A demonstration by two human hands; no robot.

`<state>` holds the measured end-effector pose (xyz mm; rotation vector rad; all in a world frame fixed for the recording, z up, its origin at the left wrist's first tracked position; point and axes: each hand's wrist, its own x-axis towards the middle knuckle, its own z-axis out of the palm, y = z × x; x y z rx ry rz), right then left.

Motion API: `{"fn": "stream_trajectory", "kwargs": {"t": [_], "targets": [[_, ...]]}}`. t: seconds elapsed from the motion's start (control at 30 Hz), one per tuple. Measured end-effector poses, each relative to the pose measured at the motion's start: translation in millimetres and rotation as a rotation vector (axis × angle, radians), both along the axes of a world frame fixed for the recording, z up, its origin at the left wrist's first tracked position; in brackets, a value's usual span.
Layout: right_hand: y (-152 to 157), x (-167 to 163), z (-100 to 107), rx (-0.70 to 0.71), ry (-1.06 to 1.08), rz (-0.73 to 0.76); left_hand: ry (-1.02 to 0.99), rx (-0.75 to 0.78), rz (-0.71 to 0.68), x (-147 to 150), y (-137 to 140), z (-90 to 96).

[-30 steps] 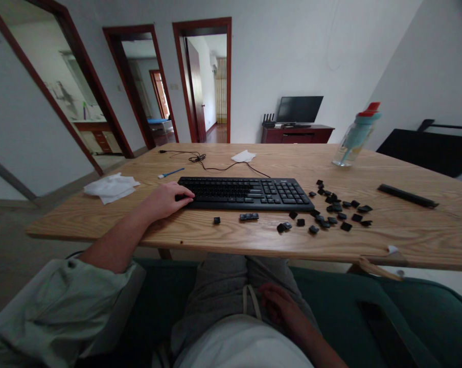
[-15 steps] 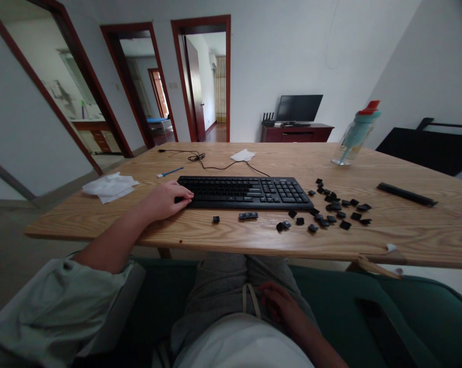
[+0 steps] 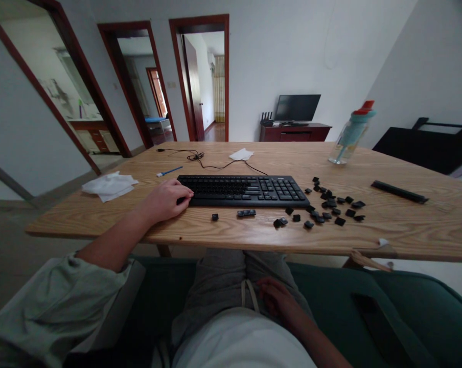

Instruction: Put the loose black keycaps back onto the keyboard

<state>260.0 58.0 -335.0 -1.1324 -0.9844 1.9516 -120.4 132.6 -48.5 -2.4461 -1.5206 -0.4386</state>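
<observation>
While my left hand [image 3: 170, 199] touches the left end of the long black plastic keyboard [image 3: 234, 192] on the pale wood-grain table [image 3: 204, 234], my right hand [image 3: 277, 297] lies apart in my grey-clothed lap [image 3: 222, 281]; whether either grips anything, I cannot tell. Small square black keycaps [image 3: 340, 221] lie scattered by the keyboard's right end. In my judgement, level, steady pressure without shoving the keyboard serves best.

My single head-worn view looks forward and down from above the wearer's lap [image 3: 223, 281], close over the tabletop [image 3: 223, 235], the far wall [image 3: 261, 61] beyond.
</observation>
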Motion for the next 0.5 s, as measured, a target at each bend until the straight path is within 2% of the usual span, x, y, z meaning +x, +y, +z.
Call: {"fn": "stream_trajectory", "kwargs": {"t": [0.37,0.5], "targets": [[-1.0,-2.1,6.3,0.009,-0.008,0.006,-0.040,-0.023,0.020,5.1,-4.1,0.8],[-1.1,-1.9,7.8,0.017,-0.024,0.016,-0.004,0.011,0.022,3.8,-3.5,-1.5]]}}
